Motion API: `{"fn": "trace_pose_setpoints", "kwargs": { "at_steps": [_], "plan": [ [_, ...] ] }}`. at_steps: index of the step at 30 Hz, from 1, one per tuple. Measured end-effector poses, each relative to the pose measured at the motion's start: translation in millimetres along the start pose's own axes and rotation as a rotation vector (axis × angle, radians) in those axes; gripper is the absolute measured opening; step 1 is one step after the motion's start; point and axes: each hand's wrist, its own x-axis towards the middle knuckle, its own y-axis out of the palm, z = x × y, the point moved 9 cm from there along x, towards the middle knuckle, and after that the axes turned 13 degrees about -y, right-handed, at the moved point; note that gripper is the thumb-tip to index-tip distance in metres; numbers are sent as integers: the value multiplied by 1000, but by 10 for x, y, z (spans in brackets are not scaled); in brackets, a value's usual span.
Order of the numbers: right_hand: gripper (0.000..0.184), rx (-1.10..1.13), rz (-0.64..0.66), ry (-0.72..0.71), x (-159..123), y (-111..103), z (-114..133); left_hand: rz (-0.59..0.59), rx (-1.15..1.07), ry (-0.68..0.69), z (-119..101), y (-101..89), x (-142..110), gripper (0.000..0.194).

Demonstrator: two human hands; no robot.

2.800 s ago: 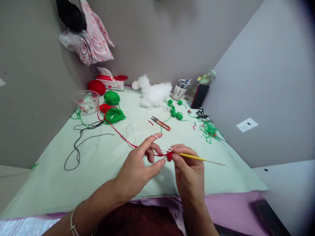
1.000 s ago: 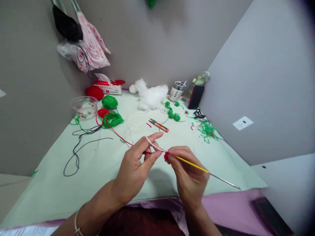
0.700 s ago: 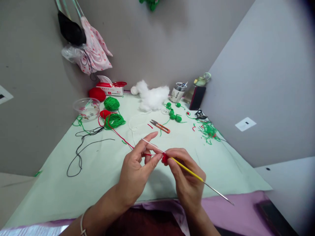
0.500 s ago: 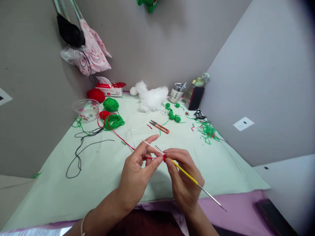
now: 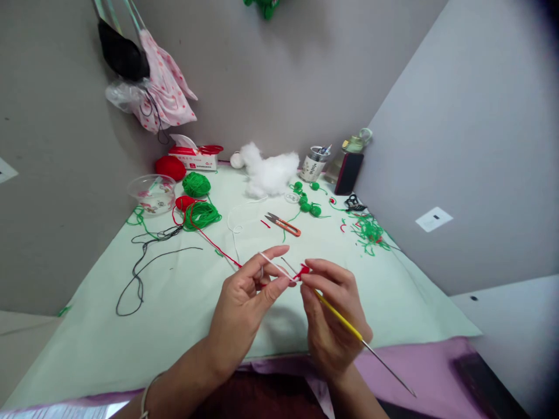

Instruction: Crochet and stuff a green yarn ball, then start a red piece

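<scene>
My right hand point(image 5: 334, 317) is closed around a yellow-handled crochet hook point(image 5: 339, 316). The hook's tip shows past the fingers, and its long metal end slants down to the right. A small red crochet piece point(image 5: 304, 270) sits at my right fingertips, against the hook. My left hand point(image 5: 240, 302) holds white yarn point(image 5: 276, 265), which runs from the raised index finger to the piece. Its thumb pinches inward close to the piece. Red yarn point(image 5: 215, 242) leads from the left side of the table under my left hand.
Thread snips point(image 5: 283, 224) lie beyond my hands. Green yarn point(image 5: 196, 184), a red ball point(image 5: 170, 168) and a plastic tub point(image 5: 152, 194) stand left. White stuffing point(image 5: 271, 171), small green balls point(image 5: 305, 206), a pen cup point(image 5: 315, 164) and a phone point(image 5: 349, 174) are farther back. Yarn scraps point(image 5: 370, 231) lie right.
The red piece has turned and moved slightly right and up with my right fingers, apart from my left thumb. The hook's shaft now shows between the hands; its rear end swung lower than 2.8 seconds ago.
</scene>
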Motion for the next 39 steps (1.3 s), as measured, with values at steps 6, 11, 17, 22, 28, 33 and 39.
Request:
{"fn": "trace_pose_setpoints", "kwargs": {
  "at_steps": [6, 11, 17, 22, 28, 33, 39],
  "plan": [
    [35, 107, 53, 68, -16, 57, -49, -30, 48, 56, -76, -57, 0, 38],
    [35, 125, 36, 86, -35, 136, -18, -116, 49, 72, -47, -97, -5, 44],
    [42, 73, 40, 10, -42, 120, 23, -59, 90, 54, -53, -52, -23, 36],
    [42, 26, 63, -74, 12, 107, 79, -75, 175, 56, -53, -98, -26, 41],
    [44, -52, 68, -76, -57, 105, 76, -46, 49, 17, 3, -78, -13, 49],
    [48, -51, 52, -186, -106, 54, 146, 180, -268, -284, 185, 90, -1, 67],
    [34, 304, 134, 123, -22, 70, -113, 200, -243, -314, 177, 50, 15, 73]
  ]
}}
